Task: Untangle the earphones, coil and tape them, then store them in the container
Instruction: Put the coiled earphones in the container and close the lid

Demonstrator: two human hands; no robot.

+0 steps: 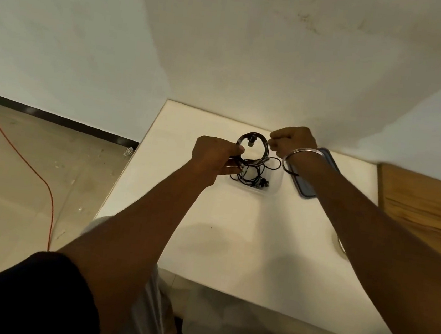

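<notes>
A black coil of earphones [253, 147] is held upright above a clear container [273, 190] on the white table. My left hand [215, 156] grips the coil's lower left side. My right hand [289, 143] is curled into a fist at the coil's right edge and pinches something small there; what it pinches is too small to tell. More black earphone cords [254, 177] lie tangled inside the container under the coil.
A blue-edged lid [307, 187] lies right of the container, partly under my right wrist with its metal bangle [301, 155]. The white table [233, 237] meets a wall behind and a wooden surface [423, 206] at right. A red cable [35, 167] runs over the floor at left.
</notes>
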